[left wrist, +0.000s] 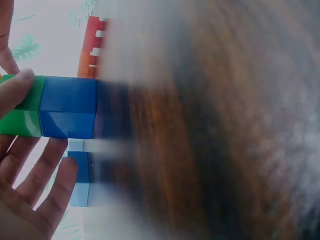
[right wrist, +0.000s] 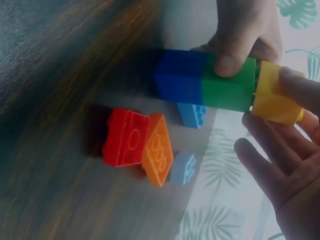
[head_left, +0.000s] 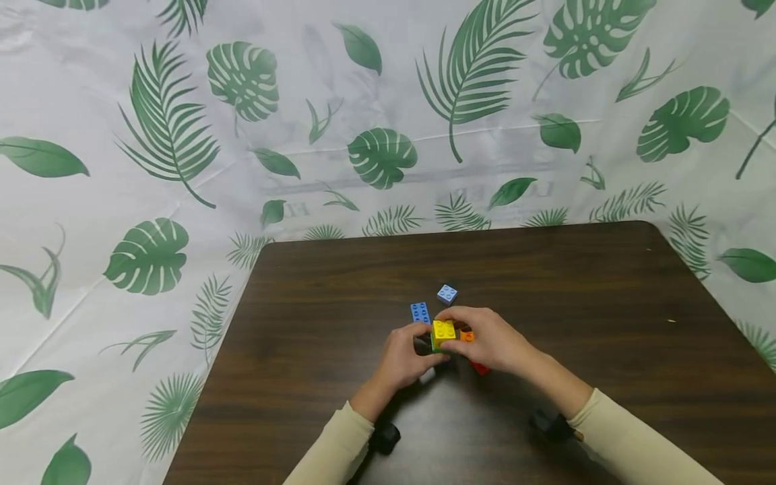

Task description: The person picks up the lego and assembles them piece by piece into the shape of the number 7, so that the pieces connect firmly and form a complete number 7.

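Brick stack [right wrist: 230, 92], upright over the tabletop [head_left: 303, 337]: yellow brick [right wrist: 272, 107] on green brick [left wrist: 25, 120] on blue brick [left wrist: 70, 107]. Left hand [head_left: 403, 357] grips the green; right hand [head_left: 491, 340] pinches the yellow, thin gap beneath. Seating probably wants square alignment, straight push, green braced. Glossy hard plastic, boxy. Red brick [right wrist: 125, 137] at four o'clock, orange brick [right wrist: 157, 152] at three; hollow, ringed undersides. Tabletop dark, wood-grained.

head view: faint grey letter-like marks low on the white leaf-print sheet [head_left: 394, 101] beyond the table [head_left: 339, 289], a left group [head_left: 297, 209] and a right group [head_left: 536, 190], both too pale to read with certainty. no word, brand, number or sign legible in any view.
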`<state>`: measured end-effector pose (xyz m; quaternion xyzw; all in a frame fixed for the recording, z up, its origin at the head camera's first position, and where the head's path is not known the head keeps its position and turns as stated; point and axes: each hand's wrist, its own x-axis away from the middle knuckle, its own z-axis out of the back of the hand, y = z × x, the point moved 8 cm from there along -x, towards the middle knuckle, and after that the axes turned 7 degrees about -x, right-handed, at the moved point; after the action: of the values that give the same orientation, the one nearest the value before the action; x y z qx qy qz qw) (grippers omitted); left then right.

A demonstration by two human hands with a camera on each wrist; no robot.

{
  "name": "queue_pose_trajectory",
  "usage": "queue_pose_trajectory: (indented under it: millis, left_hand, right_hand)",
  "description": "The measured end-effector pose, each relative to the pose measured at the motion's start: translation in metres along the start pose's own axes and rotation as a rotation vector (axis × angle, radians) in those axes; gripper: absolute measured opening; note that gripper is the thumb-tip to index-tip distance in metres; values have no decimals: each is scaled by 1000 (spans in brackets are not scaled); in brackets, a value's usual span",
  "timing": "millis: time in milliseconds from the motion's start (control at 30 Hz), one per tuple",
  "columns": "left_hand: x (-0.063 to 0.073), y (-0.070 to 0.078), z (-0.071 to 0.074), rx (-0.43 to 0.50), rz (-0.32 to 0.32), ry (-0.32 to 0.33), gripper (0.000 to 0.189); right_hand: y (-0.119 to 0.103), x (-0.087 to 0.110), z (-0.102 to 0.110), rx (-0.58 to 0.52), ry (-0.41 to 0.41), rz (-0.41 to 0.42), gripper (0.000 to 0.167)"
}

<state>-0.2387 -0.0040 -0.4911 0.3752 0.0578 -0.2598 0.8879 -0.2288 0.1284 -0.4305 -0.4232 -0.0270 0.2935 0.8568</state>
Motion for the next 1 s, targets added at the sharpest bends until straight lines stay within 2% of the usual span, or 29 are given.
queue_pose_trajectory:
  millis: [333, 600, 867, 1000]
  left_hand:
    - [2, -2, 0, 6, 7, -3, 35]
    - [1, -2, 0, -18, 5, -19, 34]
    - [0, -2, 0, -46, -2, -12, 35]
    - [0, -1, 0, -41, -9, -12, 35]
  right_hand:
    - [-7, 0, -3, 82, 15, 46, 41]
    - [-8, 0, -3, 84, 9, 53, 39]
    - [-12, -2, -5, 179, 5, 77, 41]
    - [-11, -3, -6, 191, 3, 63, 41]
